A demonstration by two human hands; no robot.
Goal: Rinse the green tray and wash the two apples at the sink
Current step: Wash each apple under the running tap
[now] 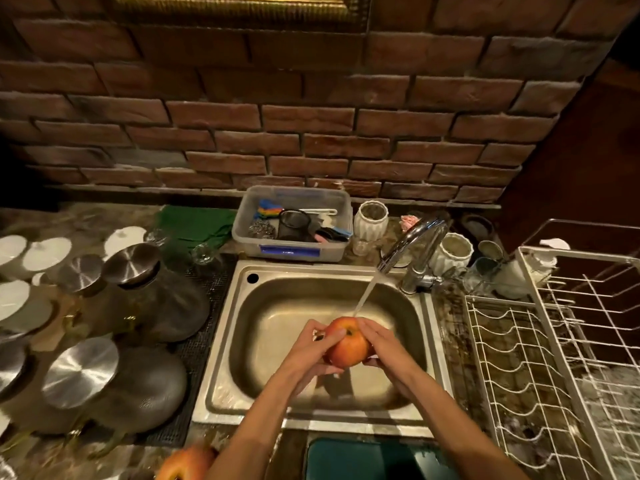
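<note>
A red-orange apple is held over the steel sink, right under the stream of water from the chrome tap. My left hand grips its left side and my right hand grips its right side. A second apple lies on the counter at the bottom edge, partly cut off by the frame and my left forearm. The dark green tray lies on the counter in front of the sink, between my forearms.
Glass jars with steel lids crowd the counter on the left. A clear plastic box of utensils stands behind the sink. White ceramic jars flank the tap. A white wire dish rack fills the right side. A brick wall rises behind.
</note>
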